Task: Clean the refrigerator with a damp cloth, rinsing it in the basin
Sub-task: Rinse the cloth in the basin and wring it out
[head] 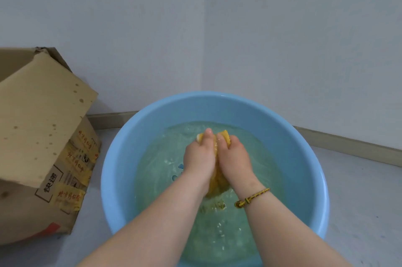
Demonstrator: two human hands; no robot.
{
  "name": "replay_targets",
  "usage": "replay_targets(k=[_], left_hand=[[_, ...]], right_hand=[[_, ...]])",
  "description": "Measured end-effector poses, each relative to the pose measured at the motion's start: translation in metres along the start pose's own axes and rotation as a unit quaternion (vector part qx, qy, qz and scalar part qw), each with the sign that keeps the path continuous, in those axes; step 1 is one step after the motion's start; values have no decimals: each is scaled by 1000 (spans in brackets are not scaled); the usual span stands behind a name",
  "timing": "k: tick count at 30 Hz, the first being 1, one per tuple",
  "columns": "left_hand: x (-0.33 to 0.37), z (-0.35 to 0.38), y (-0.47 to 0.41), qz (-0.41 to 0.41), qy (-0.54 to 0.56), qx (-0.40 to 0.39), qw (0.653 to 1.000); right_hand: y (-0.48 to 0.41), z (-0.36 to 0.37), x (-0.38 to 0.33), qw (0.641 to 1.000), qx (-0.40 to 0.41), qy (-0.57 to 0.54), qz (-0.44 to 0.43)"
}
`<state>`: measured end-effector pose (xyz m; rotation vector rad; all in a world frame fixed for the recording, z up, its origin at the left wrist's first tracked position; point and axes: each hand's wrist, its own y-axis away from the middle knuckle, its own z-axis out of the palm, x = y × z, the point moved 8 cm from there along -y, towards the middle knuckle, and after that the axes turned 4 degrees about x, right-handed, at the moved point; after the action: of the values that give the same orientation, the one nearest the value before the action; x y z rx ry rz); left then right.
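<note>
The rinsing step seems in hand: the yellow textured cloth [218, 179] is gripped between the left hand [199, 153] and the right hand [235, 155], with the water-filled round blue plastic basin [113, 168] beneath them. Wringing is probably needed next.

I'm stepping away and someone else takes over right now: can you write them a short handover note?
Left hand: grips the yellow cloth.
Right hand: grips the same cloth from the other side, close against the left.
Cloth: bunched between both hands, its lower end at the water in the blue basin, which stands on the floor beside a cardboard box.
Done: cloth is wet, rinse under way.
Left: probably wring it out, then wipe the refrigerator, which is not in view; how much is already clean cannot be told.
</note>
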<state>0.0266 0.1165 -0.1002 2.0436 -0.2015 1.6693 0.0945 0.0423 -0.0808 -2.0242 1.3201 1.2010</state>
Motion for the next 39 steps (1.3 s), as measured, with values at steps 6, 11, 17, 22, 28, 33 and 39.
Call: replay_targets(k=[6,11,17,22,28,33,39], left_hand=[[-3,-11,-6,-65,101,9,993],[3,1,21,-51,99,-55,992],[3,-13,19,-110,165,-109,974],[32,-47,-5,15,75,-47,996],[73,-29,18,185,-19,-93,978],[81,-27,27,138,101,-168,971],[51,-27,6,-38,155,-268,950]], right_hand=[[36,-5,-28,993,35,25,-112],[5,-14,-8,997,11,53,-58],[-5,-42,6,994,-25,-109,18],[7,-47,-8,985,-155,-76,-6],[33,-19,-28,960,-171,108,-195],[38,5,-49,944,-90,62,-310],[37,-32,-70,802,204,247,-504]])
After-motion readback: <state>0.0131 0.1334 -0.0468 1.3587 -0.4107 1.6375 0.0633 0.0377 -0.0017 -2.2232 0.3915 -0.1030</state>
